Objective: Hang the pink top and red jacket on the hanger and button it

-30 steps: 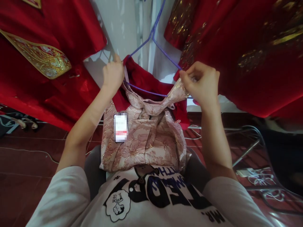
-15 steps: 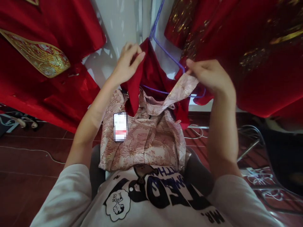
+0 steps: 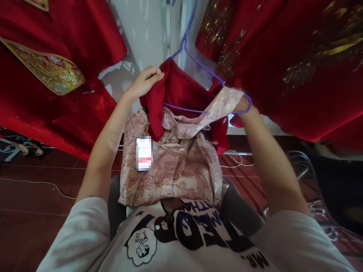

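Observation:
My left hand (image 3: 145,81) is closed on the upper edge of a dark red cloth (image 3: 181,81), to the left of a purple hanger (image 3: 206,70). The red cloth hangs over the hanger's left side, hiding that end. On the right, a pale pink brocade band (image 3: 219,107) rises to the hanger's right end. My right hand (image 3: 242,103) is behind this band and the hanger, its fingers hidden. The band joins a pink and gold floral garment (image 3: 159,183) spread over my lap. A phone (image 3: 144,155) with a lit, blurred screen lies on the garment's left part.
Red garments with gold embroidery hang at the left (image 3: 96,41) and right (image 3: 263,87). Between them is a pale wall (image 3: 141,30). A dark chair (image 3: 337,189) with metal legs stands at right. White cables run across the red tiled floor (image 3: 36,196).
My right hand has gone from gripping the band's top in plain view to behind the band and hanger end. My left hand has lowered slightly and moved left with the red cloth.

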Action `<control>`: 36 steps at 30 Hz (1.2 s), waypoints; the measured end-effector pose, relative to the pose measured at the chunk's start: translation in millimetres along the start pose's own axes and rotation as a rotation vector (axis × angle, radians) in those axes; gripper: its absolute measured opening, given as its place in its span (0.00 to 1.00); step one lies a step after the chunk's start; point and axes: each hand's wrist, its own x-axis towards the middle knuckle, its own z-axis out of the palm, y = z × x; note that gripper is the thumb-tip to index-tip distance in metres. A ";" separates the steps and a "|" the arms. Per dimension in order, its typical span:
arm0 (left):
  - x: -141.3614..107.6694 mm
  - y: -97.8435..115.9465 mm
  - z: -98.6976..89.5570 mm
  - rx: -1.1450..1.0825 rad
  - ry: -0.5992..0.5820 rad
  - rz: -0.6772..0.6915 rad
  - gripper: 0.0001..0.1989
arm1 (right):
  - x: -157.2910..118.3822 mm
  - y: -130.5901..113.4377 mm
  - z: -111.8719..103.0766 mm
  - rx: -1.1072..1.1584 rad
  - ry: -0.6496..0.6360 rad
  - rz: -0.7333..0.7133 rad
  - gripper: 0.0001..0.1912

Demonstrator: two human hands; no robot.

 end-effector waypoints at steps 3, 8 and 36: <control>0.1 -10.1 0.3 -0.012 0.019 0.036 0.22 | -20.4 -6.5 -48.9 -0.009 -0.125 0.219 0.13; -2.4 -18.7 3.3 0.001 0.016 0.036 0.28 | -41.6 -36.6 -86.4 -0.019 0.127 0.346 0.11; -49.2 30.2 68.9 0.115 0.242 0.102 0.23 | 14.1 -79.0 85.1 0.747 0.292 -0.198 0.30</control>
